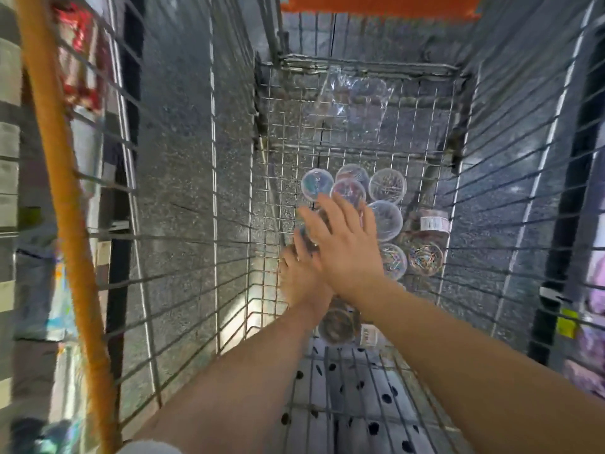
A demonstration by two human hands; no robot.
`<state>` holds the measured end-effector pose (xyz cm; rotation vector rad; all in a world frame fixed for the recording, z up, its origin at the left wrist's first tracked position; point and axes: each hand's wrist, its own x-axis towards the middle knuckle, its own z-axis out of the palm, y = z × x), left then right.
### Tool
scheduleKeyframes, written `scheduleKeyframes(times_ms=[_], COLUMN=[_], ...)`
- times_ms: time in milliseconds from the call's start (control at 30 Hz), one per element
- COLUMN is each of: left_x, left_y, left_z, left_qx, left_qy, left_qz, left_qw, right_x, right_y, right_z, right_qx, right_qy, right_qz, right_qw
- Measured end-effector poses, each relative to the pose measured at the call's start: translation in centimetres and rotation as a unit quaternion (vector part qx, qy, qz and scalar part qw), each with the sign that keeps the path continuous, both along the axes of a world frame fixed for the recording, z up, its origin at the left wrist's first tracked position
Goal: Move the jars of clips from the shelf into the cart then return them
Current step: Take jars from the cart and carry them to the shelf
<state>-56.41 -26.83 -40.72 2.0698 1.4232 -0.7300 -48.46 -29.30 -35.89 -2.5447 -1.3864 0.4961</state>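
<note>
Both arms reach down into the silver wire shopping cart with an orange padded rim (68, 198). The small round clear plastic jars of coloured clips (385, 221) sit clustered on its mesh floor, towards the right side. Most stand upright and touch one another, while a labelled jar (432, 221) lies on its side at the right edge. Another tipped jar (337, 322) lies near the person, below the wrists.

The right hand (348, 247) hovers over the cluster with fingers straight and spread, holding nothing. The left hand (299, 276) is lower and partly hidden beneath it, so I cannot tell whether it grips a jar.

Since the jars already lie in the cart, the work is probably the handling of them on its floor.

- Uncross the hands, so each has its own jar in plain sight.
- Take an outer jar first, because the packed ones give fingers no room.
- Grip round the wall, not the lid, which may pop off.
- Lift straight up, clear of neighbours and wires.
</note>
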Motion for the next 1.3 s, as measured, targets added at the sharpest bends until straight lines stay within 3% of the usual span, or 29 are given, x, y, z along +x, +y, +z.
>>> scheduleKeyframes(times_ms=[133,267,433,633,900,1300], left_x=[-0.4,-0.7,-1.5,-3.0,-1.4,-0.8], left_y=[1.8,3.4,3.6,4.4,4.4,5.7], left_z=[-1.2,-2.0,-1.2,0.1,3.7,15.7], left_qx=[-0.024,-0.044,-0.009,0.002,0.003,0.025], left_qy=[-0.02,-0.011,-0.047,-0.052,-0.11,-0.226], left_qz=[0.014,0.049,0.09,0.114,0.107,-0.115], left_qw=[0.999,0.998,0.995,0.992,0.988,0.967], right_x=[2.0,5.2,8.3,8.7,8.2,6.0], right_y=[0.3,0.4,0.4,2.6,2.7,-0.7], right_z=[-0.2,-0.9,-0.7,-1.6,1.3,14.8], right_qx=[0.025,0.023,-0.147,-0.26,-0.182,-0.068], right_qy=[0.014,-0.035,0.042,0.076,0.015,0.104], right_qz=[-0.036,-0.091,-0.033,0.035,0.001,-0.106], right_qw=[0.999,0.995,0.988,0.962,0.983,0.987])
